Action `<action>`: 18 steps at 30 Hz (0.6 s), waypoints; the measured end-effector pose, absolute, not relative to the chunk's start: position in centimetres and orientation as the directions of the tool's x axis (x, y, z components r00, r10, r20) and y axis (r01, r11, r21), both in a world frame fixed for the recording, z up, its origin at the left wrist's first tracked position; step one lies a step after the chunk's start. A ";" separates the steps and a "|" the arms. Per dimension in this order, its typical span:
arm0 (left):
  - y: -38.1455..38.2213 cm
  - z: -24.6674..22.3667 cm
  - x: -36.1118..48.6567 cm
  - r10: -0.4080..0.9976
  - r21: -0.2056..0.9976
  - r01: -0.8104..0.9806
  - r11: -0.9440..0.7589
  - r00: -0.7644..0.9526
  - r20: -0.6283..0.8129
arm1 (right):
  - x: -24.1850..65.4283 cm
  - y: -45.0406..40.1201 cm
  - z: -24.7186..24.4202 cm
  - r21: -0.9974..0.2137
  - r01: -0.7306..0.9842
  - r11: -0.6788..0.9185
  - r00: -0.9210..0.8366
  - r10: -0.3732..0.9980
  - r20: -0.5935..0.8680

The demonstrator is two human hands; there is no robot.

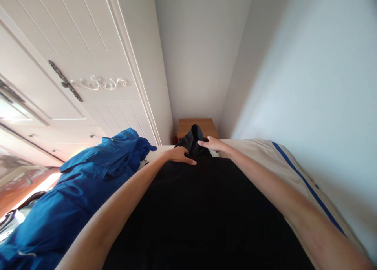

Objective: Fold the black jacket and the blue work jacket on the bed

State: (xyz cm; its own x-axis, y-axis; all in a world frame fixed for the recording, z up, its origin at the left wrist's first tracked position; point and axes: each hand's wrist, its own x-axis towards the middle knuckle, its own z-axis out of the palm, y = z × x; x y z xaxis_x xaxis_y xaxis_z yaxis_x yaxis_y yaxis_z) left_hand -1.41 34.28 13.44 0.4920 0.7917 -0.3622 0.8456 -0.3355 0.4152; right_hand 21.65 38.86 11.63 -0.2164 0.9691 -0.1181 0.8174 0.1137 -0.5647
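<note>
Bed (pixel 250 154) right of right hand (pixel 216 145), white closet (pixel 118 66) left of left hand (pixel 177 154) | black cloth (pixel 191 143) between hands, tip pointing ahead, long way unclear | both hands: can't tell if holding

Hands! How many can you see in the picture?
2. The left hand is by the left side of the raised black cloth, and the right hand is by its right side. No other hand shows, though some fingers are hidden.
</note>
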 end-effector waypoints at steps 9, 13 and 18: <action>30.8 16.3 -1.2 0.811 0.378 0.808 -0.453 0.549 -0.201 | 23.9 31.7 11.7 -0.573 0.777 0.259 -0.459 0.857 -0.235; 28.8 17.3 -1.3 0.806 0.342 0.816 -0.465 0.551 -0.219 | 24.0 30.5 12.5 -0.594 0.714 0.370 -0.528 0.842 -0.109; 26.6 19.0 -1.3 0.790 0.363 0.815 -0.451 0.554 -0.263 | 24.6 27.6 14.5 -0.539 0.493 0.683 -0.708 0.675 0.207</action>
State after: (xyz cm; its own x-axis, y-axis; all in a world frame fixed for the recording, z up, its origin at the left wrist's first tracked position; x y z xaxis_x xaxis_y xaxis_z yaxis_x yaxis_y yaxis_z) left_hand -1.26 26.57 18.96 0.5542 0.7899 -0.2626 0.8152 -0.4513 0.3630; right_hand 24.56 27.58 14.45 -0.7083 0.6749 0.2070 0.4929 0.6827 -0.5394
